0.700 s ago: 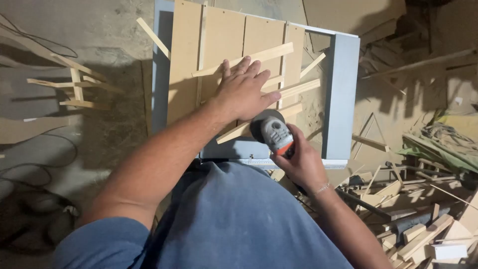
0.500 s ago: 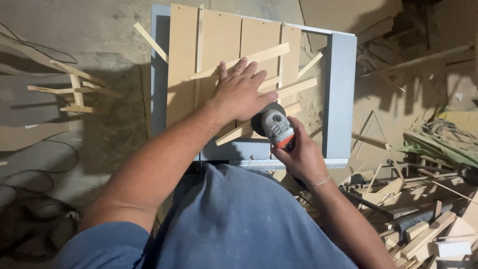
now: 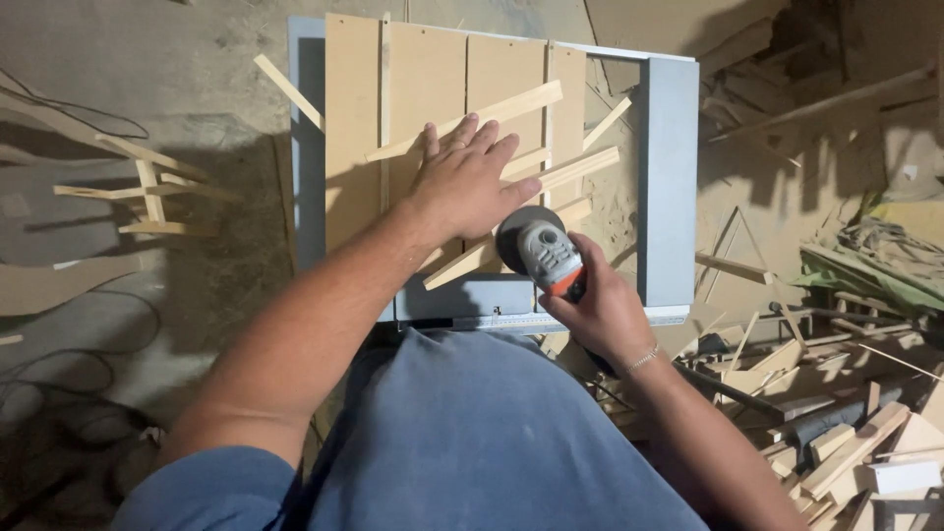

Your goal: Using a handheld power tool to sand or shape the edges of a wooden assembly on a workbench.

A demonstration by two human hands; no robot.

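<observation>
My left hand [image 3: 470,177] lies flat, fingers spread, on tan wooden boards [image 3: 433,88] laid over a grey metal frame [image 3: 669,177]. It presses down thin wooden slats [image 3: 472,118] that cross the boards at an angle. My right hand [image 3: 600,310] grips a grey and orange angle grinder [image 3: 546,254] just right of the left hand, with its disc against a slanted slat [image 3: 462,265] near the frame's front rail.
A heap of wood offcuts [image 3: 836,413] lies at the lower right. More scrap sticks [image 3: 147,187] and a cable [image 3: 59,374] lie on the dusty floor at the left. A loose slat [image 3: 287,90] sticks out past the frame's left side.
The view has shifted slightly. My right hand has brought the grinder a little closer to my left hand, which stays pressed on the boards.
</observation>
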